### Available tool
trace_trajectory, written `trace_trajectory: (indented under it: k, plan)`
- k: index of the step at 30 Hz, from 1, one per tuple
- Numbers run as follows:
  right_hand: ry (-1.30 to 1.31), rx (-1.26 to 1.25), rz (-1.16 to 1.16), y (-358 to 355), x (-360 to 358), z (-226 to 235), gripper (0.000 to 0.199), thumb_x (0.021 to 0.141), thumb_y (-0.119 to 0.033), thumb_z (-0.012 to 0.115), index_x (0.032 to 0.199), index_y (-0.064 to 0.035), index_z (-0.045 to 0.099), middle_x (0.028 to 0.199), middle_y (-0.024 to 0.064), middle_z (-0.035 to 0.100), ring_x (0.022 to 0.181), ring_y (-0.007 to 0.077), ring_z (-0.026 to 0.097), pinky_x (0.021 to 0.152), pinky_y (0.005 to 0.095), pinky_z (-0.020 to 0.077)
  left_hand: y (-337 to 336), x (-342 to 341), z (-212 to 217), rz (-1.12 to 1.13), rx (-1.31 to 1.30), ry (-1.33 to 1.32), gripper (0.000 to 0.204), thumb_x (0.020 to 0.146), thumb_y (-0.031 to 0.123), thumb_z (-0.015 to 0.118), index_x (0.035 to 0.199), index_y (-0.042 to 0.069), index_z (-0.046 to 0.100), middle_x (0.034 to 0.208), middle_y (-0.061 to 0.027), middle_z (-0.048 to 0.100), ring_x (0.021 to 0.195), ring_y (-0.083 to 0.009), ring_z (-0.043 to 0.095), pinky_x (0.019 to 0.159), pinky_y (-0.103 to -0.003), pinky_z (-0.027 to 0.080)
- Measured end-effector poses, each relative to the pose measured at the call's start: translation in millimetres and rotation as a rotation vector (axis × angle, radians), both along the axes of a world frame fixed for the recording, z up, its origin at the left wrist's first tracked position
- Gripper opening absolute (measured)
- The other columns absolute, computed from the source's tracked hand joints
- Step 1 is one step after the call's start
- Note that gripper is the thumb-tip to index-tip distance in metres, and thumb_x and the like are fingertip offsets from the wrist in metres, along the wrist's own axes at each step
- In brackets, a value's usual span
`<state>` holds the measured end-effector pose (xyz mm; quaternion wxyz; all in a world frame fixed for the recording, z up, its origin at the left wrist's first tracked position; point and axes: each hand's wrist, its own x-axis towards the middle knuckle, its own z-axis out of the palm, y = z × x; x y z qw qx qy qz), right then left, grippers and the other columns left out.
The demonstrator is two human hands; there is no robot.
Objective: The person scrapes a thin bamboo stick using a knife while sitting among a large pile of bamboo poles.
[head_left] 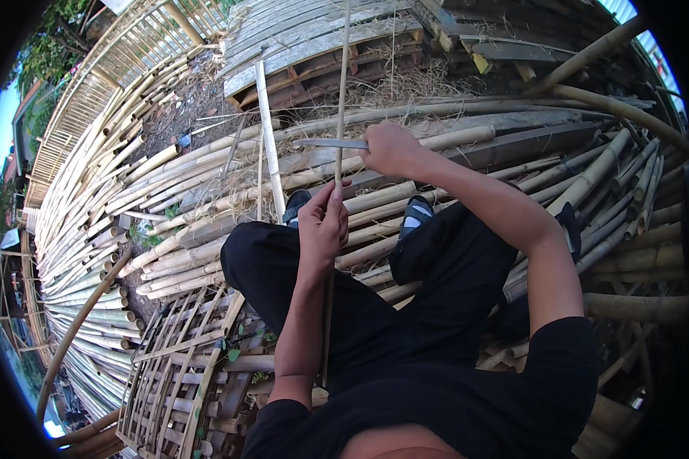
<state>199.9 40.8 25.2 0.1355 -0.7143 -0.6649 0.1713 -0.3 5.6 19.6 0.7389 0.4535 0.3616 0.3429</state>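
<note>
A long, thin bamboo strip (344, 84) runs upright through the middle of the view, and its lower end passes down over my lap. My left hand (323, 223) is closed around it above my knees, thumb along the strip. Farther up, my right hand (394, 150) grips a knife, its handle mostly hidden by the fingers. The knife's blade (318, 143) points left and crosses the strip, seemingly against it. Left of the strip, a wider pale split bamboo piece (269, 134) leans on the pile.
Many bamboo poles (168, 203) lie stacked around my feet and to the left. Ahead stands a slatted wooden pallet (291, 46), with dry shavings (406, 93) beside it. A bamboo lattice (168, 375) lies at lower left. Thick poles (628, 122) cross at upper right.
</note>
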Motion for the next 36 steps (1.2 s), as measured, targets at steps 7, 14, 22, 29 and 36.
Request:
trace_trajectory:
  k: [7, 14, 22, 29, 36]
  plan:
    - [-0.023, -0.097, -0.141, 22.8, 15.6, 2.3, 0.027, 0.074, -0.018, 0.059, 0.086, 0.0041, 0.068, 0.086, 0.0248, 0.066, 0.085, 0.0394, 0.065, 0.080, 0.0442, 0.0523, -5.0, -7.5, -4.6, -0.033, 0.010, -0.024, 0.024, 0.101, 0.017, 0.045, 0.112, 0.000, 0.058, 0.055, 0.0086, 0.031, 0.040, 0.0002, 0.026, 0.036, -0.019, 0.020]
    - [0.414, 0.046, -0.582, 56.4, 120.2, -8.5, 0.038, 0.087, -0.036, 0.058, 0.086, 0.0005, 0.066, 0.070, 0.0128, 0.060, 0.060, 0.0242, 0.060, 0.057, 0.0367, 0.0481, -6.2, -1.4, -9.4, -0.048, 0.085, 0.116, 0.023, 0.099, 0.017, 0.049, 0.110, 0.000, 0.061, 0.054, 0.0088, 0.035, 0.043, 0.0006, 0.029, 0.038, -0.019, 0.021]
    - [1.100, -0.049, -0.315, 25.8, 46.2, 17.9, 0.035, 0.089, -0.040, 0.064, 0.080, -0.0071, 0.057, 0.050, -0.0075, 0.030, 0.037, 0.0048, 0.027, 0.036, 0.0258, 0.0212, -9.9, 11.1, -8.0, -0.020, 0.049, 0.197, 0.027, 0.097, 0.018, 0.054, 0.116, 0.000, 0.061, 0.058, 0.0051, 0.043, 0.040, -0.0009, 0.033, 0.036, -0.019, 0.025]
    - [1.259, -0.179, -0.173, 21.7, 26.5, 12.0, 0.029, 0.089, -0.032, 0.065, 0.078, -0.0069, 0.057, 0.051, -0.0077, 0.032, 0.037, 0.0048, 0.028, 0.037, 0.0246, 0.0214, -2.4, 18.3, -9.1, -0.067, -0.038, 0.057, 0.030, 0.099, 0.023, 0.050, 0.118, 0.002, 0.058, 0.061, 0.0039, 0.046, 0.041, -0.0011, 0.036, 0.037, -0.018, 0.028]
    - [0.599, -0.179, 0.023, 11.3, 19.3, 1.6, 0.038, 0.087, -0.036, 0.065, 0.086, 0.0015, 0.063, 0.052, 0.0028, 0.045, 0.043, 0.0117, 0.039, 0.043, 0.0310, 0.0320, 11.4, 3.5, -16.9, -0.010, -0.032, 0.080, 0.026, 0.100, 0.023, 0.047, 0.114, 0.003, 0.058, 0.061, 0.0070, 0.039, 0.045, 0.0011, 0.029, 0.039, -0.017, 0.021]
